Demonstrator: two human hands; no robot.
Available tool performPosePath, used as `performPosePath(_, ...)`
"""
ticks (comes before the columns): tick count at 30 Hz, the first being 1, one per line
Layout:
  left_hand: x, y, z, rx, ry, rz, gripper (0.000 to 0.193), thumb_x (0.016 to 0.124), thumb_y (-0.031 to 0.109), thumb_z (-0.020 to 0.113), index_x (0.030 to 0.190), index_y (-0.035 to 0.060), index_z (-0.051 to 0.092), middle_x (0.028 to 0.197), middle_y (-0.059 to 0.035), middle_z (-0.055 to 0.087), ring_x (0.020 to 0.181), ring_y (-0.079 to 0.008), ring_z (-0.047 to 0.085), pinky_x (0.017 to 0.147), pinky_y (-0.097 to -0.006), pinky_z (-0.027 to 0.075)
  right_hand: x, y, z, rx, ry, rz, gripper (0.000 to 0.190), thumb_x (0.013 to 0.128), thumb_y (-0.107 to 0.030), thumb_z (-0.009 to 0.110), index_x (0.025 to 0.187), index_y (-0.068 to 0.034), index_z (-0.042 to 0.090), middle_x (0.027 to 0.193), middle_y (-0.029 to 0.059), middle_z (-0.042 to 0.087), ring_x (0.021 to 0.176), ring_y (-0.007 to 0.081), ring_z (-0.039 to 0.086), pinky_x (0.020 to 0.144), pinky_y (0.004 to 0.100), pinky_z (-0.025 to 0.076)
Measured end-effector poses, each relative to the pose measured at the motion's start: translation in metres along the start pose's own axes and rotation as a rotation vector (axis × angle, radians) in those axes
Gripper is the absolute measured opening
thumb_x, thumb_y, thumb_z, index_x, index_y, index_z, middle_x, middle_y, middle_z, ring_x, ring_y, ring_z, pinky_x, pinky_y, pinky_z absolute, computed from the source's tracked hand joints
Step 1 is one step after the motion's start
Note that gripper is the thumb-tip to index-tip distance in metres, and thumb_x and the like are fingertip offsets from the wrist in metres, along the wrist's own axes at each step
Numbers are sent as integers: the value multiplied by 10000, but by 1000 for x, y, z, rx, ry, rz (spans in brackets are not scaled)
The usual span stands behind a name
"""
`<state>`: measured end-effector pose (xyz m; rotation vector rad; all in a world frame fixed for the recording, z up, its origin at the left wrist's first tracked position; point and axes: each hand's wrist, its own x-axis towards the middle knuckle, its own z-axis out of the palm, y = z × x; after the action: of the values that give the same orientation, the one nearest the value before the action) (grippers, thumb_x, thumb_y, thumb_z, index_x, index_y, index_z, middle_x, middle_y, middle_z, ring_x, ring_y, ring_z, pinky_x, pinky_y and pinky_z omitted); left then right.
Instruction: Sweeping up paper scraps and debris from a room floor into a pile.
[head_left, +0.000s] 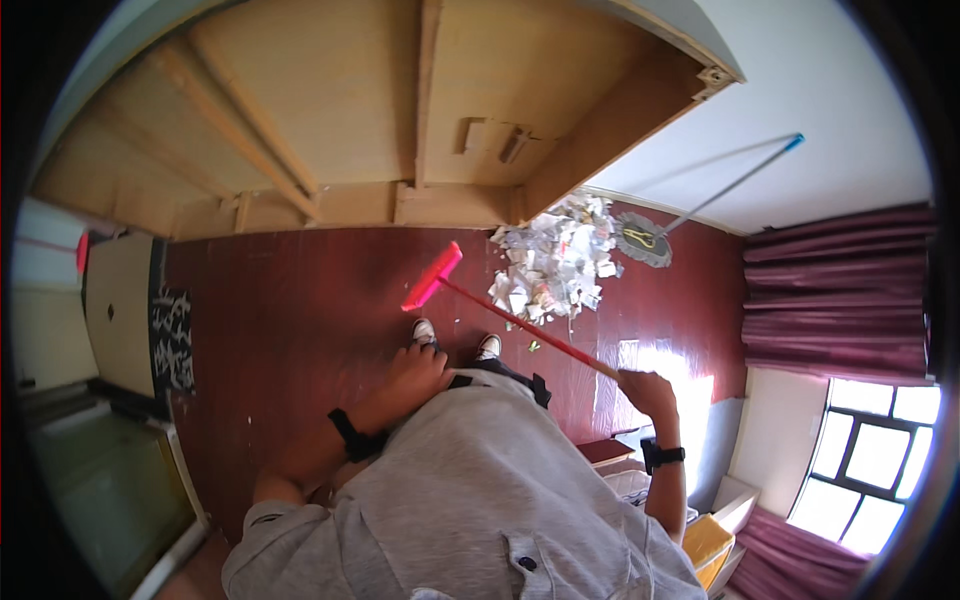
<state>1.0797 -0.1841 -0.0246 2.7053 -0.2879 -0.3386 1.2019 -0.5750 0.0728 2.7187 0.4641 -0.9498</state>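
My right hand (648, 391) grips the end of a long-handled pink broom (517, 311). Its handle slants down to the pink broom head (432, 276), which is over the red-brown floor in front of my shoes. Waist-high near my shirt hem is my left hand (421, 367), with its fingers bent; whether it holds anything cannot be made out. A large heap of torn white paper scraps (559, 259) lies on the floor beyond the broom handle, with small bits scattered about its near side.
A grey flat mop (646, 238) leans on the white wall beside the heap. A wooden frame with a panel (352, 204) spans the far side. Purple curtains (836, 300) and a window are at right; a doormat (174, 341) and a greenish glass-like panel (120, 480) at left.
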Motion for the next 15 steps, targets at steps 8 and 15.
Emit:
performPosePath(8,-50,43,11,73,156,-327,268,826,329,562,930,83,578,886,-105,580,860,-270,553,738,-409,435,140,-109,-15,-188,265,-691,380,845,-230,522,1205,-109,504,651,144,608,618,317,620,530,437,476)
performPosePath(15,-126,137,38,-77,95,-802,326,828,294,560,1084,93,563,958,-98,568,980,-264,539,796,-413,425,178,-182,69,-284,187,-1017,493,802,-137,520,1283,-111,413,766,156,630,681,328,636,585,440,489)
